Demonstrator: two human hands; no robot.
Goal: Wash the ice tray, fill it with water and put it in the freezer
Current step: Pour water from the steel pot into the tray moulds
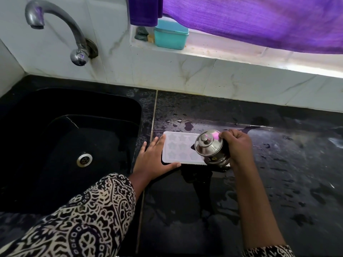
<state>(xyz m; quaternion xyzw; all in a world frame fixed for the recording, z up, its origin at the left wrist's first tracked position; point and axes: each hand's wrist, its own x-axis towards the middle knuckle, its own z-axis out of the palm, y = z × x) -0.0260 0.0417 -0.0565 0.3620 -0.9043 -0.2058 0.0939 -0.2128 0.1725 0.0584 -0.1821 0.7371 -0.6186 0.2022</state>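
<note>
A white ice tray with star-shaped cells lies flat on the wet black counter, just right of the sink. My left hand rests flat against the tray's left end, fingers straight, thumb along its near edge. My right hand grips a small lidded steel jug, tilted over the tray's right end and hiding that part of it.
The black sink with a steel drain fills the left side. A curved tap juts from the tiled wall. A teal box sits on the window ledge under a purple curtain. Water drops dot the counter.
</note>
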